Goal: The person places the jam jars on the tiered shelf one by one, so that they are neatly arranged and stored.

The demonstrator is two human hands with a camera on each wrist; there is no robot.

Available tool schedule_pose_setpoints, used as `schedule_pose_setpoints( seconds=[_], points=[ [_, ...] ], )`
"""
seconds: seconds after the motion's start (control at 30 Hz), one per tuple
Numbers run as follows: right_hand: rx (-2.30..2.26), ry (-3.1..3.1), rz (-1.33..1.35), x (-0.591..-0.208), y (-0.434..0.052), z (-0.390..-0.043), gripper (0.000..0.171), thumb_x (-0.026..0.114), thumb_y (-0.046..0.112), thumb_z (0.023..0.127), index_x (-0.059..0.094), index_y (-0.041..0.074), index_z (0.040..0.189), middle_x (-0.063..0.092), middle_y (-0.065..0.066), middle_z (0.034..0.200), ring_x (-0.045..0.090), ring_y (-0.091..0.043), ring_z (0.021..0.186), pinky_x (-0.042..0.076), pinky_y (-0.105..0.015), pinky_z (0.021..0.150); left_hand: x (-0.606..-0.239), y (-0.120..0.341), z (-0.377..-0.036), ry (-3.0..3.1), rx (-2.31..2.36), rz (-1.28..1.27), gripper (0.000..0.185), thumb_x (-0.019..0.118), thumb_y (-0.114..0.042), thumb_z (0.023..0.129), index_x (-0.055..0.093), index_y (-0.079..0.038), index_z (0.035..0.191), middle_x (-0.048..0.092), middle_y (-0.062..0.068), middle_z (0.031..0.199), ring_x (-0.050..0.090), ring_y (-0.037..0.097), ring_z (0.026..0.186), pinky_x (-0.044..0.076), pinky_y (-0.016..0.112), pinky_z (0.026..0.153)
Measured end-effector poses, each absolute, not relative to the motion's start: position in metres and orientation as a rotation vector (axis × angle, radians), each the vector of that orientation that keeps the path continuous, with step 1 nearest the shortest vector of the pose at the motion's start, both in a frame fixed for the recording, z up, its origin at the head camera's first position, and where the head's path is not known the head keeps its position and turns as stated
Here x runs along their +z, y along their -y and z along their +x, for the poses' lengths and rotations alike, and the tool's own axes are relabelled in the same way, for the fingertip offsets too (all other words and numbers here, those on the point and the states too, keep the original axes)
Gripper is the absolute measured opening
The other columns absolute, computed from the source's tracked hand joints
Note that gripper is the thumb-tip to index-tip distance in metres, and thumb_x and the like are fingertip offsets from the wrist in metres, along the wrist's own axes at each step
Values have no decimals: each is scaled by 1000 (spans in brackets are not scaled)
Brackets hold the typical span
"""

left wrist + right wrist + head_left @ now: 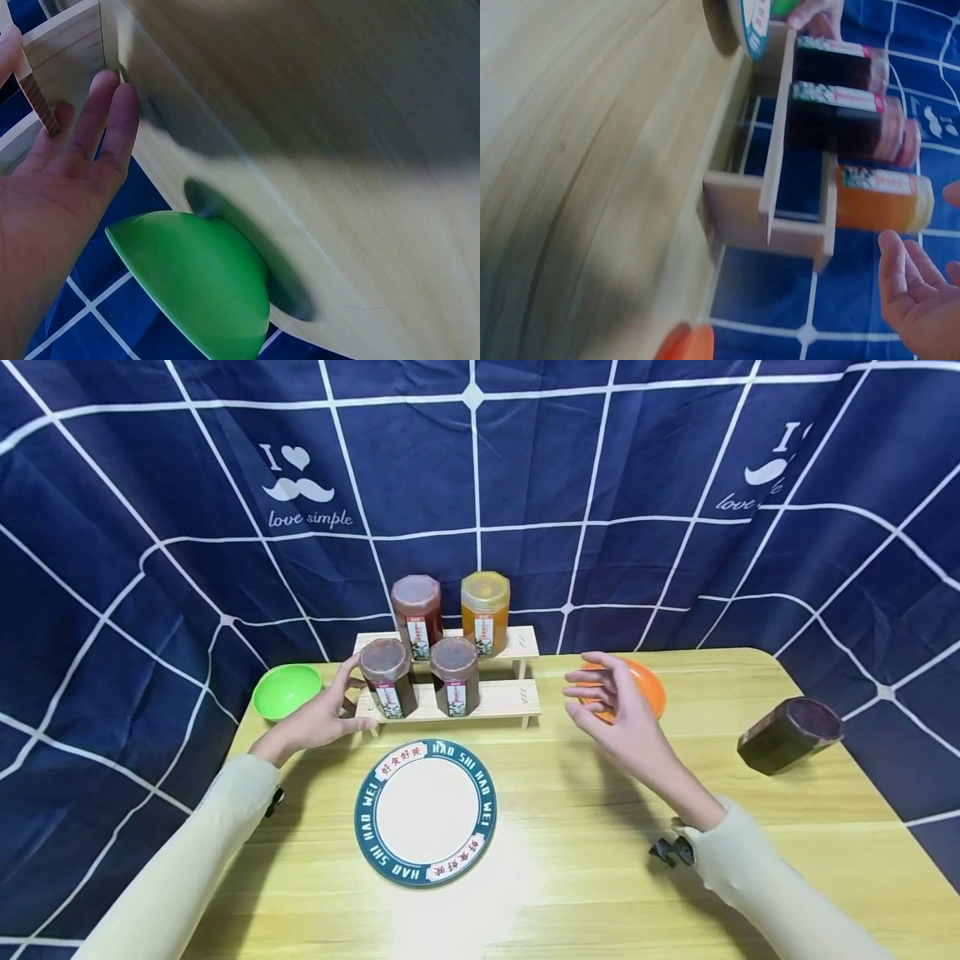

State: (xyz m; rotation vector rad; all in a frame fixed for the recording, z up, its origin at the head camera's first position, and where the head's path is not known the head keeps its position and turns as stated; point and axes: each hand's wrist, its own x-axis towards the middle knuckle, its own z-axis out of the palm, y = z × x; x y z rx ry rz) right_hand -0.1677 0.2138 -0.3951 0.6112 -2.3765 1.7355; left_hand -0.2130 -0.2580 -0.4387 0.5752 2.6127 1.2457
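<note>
A two-tier wooden rack (495,697) bears several lidded jars. Two dark jars (454,681) stand on its lower step, with a red jar (417,610) and an orange-yellow jar (486,614) on the upper one. My left hand (318,714) holds the left end of the lower step, its thumb by the front edge and fingers behind. In the left wrist view the wooden end piece (67,56) lies against those fingers. My right hand (618,710) hangs above an orange bowl (647,689), fingers loosely bent, touching nothing; it partly hides the bowl.
A green bowl (285,692) is beside my left wrist. In front of the rack lies a white plate (427,810) with a dark teal patterned rim. Another dark jar (787,735) is near the table's right edge. Blue checked cloth (525,485) hangs behind the table.
</note>
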Motion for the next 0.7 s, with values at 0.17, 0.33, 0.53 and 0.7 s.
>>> schedule_pose_setpoints(
  seconds=[0.17,0.33,0.53,0.7],
  points=[
    [1703,2357,569,-395,-238,-161,64,72,-4,101,43,5,157,65,-23,139,70,-28,121,55,-23,96,-438,257,-213,-2612,1256,584,112,83,-6,98,1,-17,173,49,36,153,67,46,109,53,62,97],
    [1664,2326,539,-396,-265,-154,63,70,-7,102,45,9,157,66,-11,138,71,-21,121,55,-22,95,-438,256,-213,-2609,1253,581,112,83,-6,98,0,-18,173,49,36,153,66,46,110,52,63,98],
    [1603,2289,494,-392,-292,-143,62,69,-12,100,47,8,155,68,-4,137,72,-15,118,53,-19,94,-438,257,-211,-2611,1246,578,111,82,-6,99,0,-17,173,51,35,150,68,44,107,55,58,93],
    [1720,2149,506,-390,-319,-136,62,64,-20,98,49,3,154,69,-11,136,72,-14,117,53,-18,95,-438,257,-211,-2607,1246,568,111,82,-5,99,0,-18,173,52,35,149,69,43,106,55,55,91]
  ],
)
